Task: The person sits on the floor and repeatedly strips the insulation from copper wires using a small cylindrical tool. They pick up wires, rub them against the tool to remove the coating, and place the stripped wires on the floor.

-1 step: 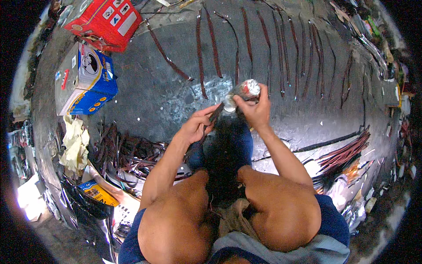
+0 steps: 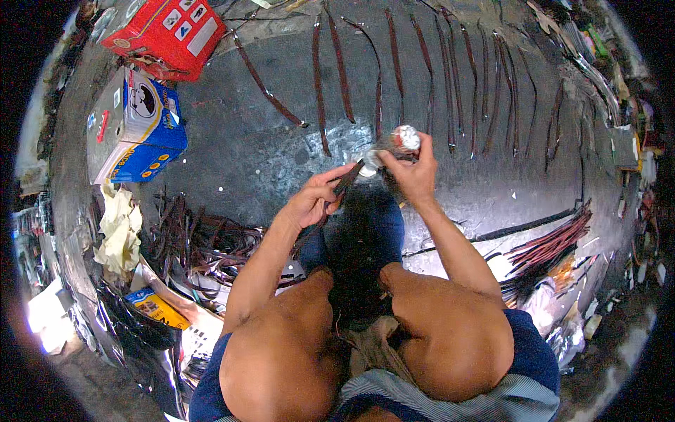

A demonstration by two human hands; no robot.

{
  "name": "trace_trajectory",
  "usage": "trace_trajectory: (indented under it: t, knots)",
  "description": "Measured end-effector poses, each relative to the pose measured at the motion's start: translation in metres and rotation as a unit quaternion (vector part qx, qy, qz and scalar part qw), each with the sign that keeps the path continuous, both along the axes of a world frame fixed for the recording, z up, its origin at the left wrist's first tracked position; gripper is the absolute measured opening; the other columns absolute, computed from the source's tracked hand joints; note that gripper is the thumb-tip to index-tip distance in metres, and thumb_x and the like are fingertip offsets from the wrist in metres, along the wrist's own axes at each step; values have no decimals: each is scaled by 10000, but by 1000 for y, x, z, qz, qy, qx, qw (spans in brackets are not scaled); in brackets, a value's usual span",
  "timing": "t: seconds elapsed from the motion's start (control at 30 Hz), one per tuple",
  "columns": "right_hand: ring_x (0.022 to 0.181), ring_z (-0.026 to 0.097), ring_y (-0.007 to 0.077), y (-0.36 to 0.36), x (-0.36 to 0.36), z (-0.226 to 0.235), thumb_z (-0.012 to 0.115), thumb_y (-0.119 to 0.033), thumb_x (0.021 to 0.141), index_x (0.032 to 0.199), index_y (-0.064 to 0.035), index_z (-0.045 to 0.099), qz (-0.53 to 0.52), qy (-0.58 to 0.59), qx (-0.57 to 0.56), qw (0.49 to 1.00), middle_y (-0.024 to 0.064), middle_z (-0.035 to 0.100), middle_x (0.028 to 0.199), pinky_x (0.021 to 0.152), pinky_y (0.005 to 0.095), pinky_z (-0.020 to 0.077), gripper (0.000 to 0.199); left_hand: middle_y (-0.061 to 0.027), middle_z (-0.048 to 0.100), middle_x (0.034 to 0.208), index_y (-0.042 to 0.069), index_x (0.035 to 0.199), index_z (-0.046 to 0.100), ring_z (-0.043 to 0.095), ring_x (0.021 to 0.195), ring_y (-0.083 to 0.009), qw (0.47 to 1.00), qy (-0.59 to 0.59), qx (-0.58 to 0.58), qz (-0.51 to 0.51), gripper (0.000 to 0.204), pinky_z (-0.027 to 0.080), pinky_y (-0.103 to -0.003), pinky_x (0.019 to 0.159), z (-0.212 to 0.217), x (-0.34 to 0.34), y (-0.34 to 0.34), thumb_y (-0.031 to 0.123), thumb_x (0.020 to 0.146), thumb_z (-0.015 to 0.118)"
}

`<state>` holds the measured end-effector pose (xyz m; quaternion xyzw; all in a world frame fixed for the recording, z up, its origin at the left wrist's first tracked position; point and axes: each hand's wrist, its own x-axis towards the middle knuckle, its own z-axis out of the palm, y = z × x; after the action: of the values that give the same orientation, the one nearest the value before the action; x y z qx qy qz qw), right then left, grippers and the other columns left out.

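The left hand [image 2: 311, 202] gripped a dark brown bundle of strips [image 2: 347, 181] — upper end close to the silver-and-red can [image 2: 406, 141], between one and two o'clock of centre, clasped by the right hand [image 2: 415, 174]. Loose brown strips [image 2: 318, 84] lay on the floor [image 2: 239, 148] toward twelve.

Floor [image 2: 246, 158] dark grey and scuffed, with small pale specks scattered across it. One whitish patch [image 2: 349, 143] noted near the centre. Lighting uneven: floor surface brighter right of centre, dimmer toward the far side. Mixed clutter [image 2: 645, 158] lines the right-hand edge. Glaring white area [image 2: 50, 316] at the left edge, nature indeterminable
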<state>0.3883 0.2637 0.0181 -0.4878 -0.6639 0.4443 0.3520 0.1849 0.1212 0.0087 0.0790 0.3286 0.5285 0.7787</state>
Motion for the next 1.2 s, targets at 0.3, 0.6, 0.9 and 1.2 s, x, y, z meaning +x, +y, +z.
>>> trace_trajectory:
  t: [0.3,0.6,0.9,1.2]
  knots:
    - [974,679,226,13,41,-8,887,-266,733,1242,-29,497,-47,-44,49,997,144,684,1070,831,366,560,684,-31,654,648,35,822,757,542,515,-112,869,478,-41,-123,115,402,-288,468,-25,-16,55,150,822,747]
    - [890,713,311,-18,-13,-5,872,-297,750,1223,-24,513,116,-133,129,976,182,683,1080,756,392,581,653,-120,730,747,5,778,762,696,696,-256,751,645,21,-142,137,548,-385,698,-65,-15,72,132,729,753]
    - [1071,643,389,-25,-3,-19,776,-187,799,1273,-42,517,174,-122,161,964,192,647,1184,899,445,534,559,-189,595,1292,63,1337,521,599,1210,-311,691,654,295,87,697,484,-406,1004,10,32,53,82,713,830]
    - [771,659,202,10,1,-71,689,-46,773,1007,-51,659,108,-114,-143,977,76,689,853,739,345,538,236,-192,667,1067,45,1188,549,663,991,-385,725,649,228,48,510,537,-420,789,-6,34,57,55,749,810]
